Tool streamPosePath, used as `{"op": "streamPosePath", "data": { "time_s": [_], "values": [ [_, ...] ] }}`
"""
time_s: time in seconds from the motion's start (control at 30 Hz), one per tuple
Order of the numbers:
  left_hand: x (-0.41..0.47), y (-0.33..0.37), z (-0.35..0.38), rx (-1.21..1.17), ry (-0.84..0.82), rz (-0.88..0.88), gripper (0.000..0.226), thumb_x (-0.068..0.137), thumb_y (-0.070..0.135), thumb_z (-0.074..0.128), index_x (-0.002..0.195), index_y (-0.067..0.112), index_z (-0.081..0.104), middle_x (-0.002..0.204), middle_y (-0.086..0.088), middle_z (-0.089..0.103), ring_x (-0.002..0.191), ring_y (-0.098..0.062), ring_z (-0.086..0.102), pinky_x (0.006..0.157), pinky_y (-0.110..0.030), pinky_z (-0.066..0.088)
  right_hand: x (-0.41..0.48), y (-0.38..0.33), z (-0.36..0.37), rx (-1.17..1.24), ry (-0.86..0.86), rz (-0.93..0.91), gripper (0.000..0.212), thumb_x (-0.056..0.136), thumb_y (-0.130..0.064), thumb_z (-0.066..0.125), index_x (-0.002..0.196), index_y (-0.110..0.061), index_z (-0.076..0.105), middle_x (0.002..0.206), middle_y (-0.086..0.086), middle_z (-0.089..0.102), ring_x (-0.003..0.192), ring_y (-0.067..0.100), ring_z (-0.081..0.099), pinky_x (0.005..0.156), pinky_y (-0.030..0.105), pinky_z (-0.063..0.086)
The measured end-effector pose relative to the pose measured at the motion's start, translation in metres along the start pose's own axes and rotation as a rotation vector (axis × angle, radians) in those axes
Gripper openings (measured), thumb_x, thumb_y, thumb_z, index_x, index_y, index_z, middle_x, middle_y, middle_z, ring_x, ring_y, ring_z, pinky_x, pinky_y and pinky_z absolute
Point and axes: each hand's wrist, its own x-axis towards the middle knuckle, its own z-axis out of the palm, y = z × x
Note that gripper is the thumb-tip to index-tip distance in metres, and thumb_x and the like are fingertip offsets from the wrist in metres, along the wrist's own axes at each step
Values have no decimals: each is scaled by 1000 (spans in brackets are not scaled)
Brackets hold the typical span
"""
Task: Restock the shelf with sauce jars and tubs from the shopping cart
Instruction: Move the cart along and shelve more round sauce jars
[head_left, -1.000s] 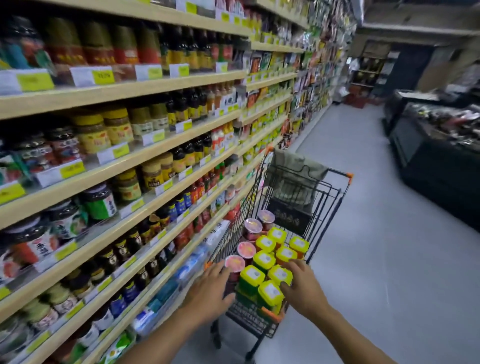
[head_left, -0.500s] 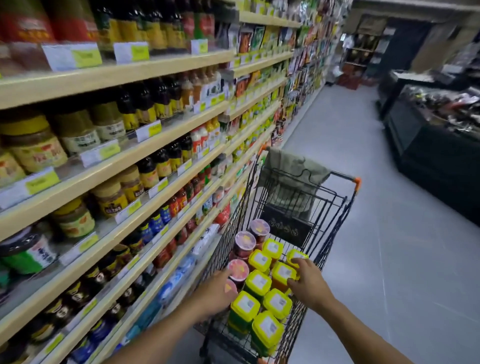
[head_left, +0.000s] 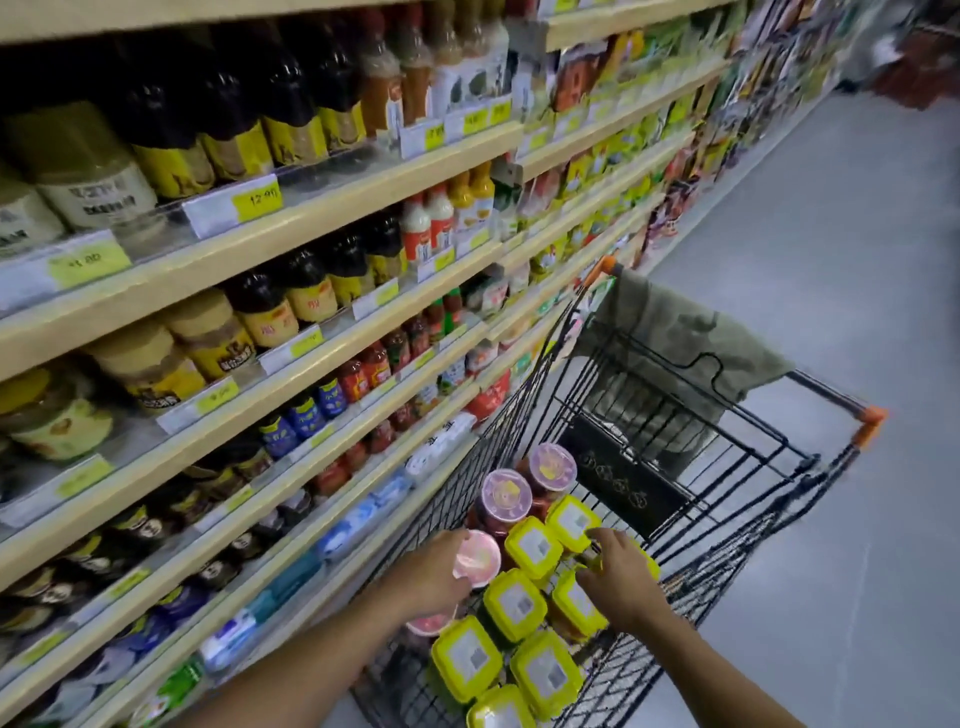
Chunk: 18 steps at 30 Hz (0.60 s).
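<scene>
A black wire shopping cart (head_left: 769, 499) stands beside the shelf (head_left: 332, 208) and holds several yellow-lidded tubs (head_left: 519, 605) and pink-lidded sauce jars (head_left: 506, 496). My left hand (head_left: 431, 579) reaches into the cart's left side, with its fingers curled round the side of one pink-lidded jar (head_left: 477, 558). My right hand (head_left: 623, 579) lies over a yellow-lidded tub (head_left: 652, 566) on the cart's right side, fingers and thumb curled round it. Most of that tub is hidden under the hand.
Rows of sauce bottles and jars (head_left: 306, 291) fill the shelves on the left, behind yellow price tags. A green cloth (head_left: 675, 343) hangs over the cart's far end near the orange-capped handle (head_left: 870, 418). Grey aisle floor (head_left: 831, 260) stretches to the right.
The view has come closer to the cart. My left hand moved from the cart's near edge onto the pink-lidded jar. My right hand shifted onto a tub by the right wall.
</scene>
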Motion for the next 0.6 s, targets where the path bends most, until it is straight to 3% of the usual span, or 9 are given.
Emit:
{"op": "streamPosePath", "data": {
  "time_s": [0.23,0.33,0.5,0.6],
  "values": [
    [63,7,24,-70,4,-140,69,90,38,64,152,25,37,155,-1,44,136,-22,48,104,-28,40,90,33,4,26,-144,-41,66,89,-32,70,146,-10,43,146,14,44,126,30,53,101,34,42],
    [85,0,44,-125,2,-210,68,92,36,65,153,23,37,155,-3,44,136,-21,48,105,-27,39,124,44,12,44,-186,-43,72,87,-29,73,147,-6,40,145,18,47,128,36,50,102,38,41],
    [128,-3,63,-186,55,-279,84,89,33,69,159,24,23,159,-3,38,137,-24,48,105,-30,43,181,56,27,148,-165,40,75,81,-20,75,143,6,41,138,27,47,132,41,43,105,39,34],
    [155,-7,68,-270,92,-282,96,85,35,76,160,25,17,163,0,30,142,-23,43,108,-36,43,211,59,36,205,-136,75,82,79,-13,79,147,2,37,140,27,44,133,41,41,105,40,36]
  ]
}}
